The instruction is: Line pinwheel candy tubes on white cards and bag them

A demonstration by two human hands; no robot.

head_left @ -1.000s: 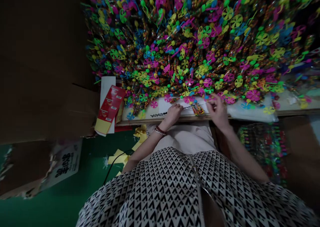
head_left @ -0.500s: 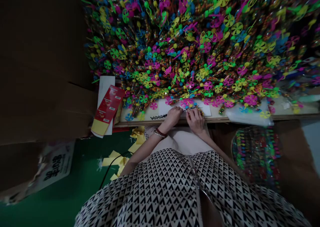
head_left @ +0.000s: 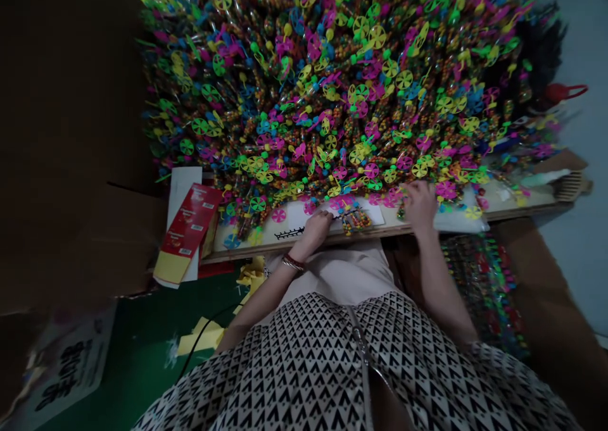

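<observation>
Closest to us lies our black-and-white patterned top (head_left: 327, 361), its small triangles printed on soft cloth. Our left hand (head_left: 316, 230), a dark red bracelet (head_left: 293, 263) at its wrist, rests on a white paper sheet (head_left: 295, 219), its fingers (head_left: 323, 216) curled down and close together; we cannot tell whether they pinch anything. A black toothed strip (head_left: 289, 233) sticks out from under that hand, its long axis running sideways along the front edge of the wooden surface (head_left: 304, 250). Just right of the hand, a short bundle of bead-filled clear tubes (head_left: 355, 221) lies on the paper, between our hands. Our right hand (head_left: 420, 206) sits farther right, its fingers (head_left: 408, 193) bunched against the pinwheels' edge, and any pinch is hidden. Beyond rises a dense heap of glossy plastic pinwheels on bead-filled tubes (head_left: 308, 83), in pink, yellow, green and blue. To the left, a red-and-yellow carton (head_left: 187, 235) lies tilted across the surface's edge, above yellow paper scraps (head_left: 202, 336) on the green floor (head_left: 142, 368).
</observation>
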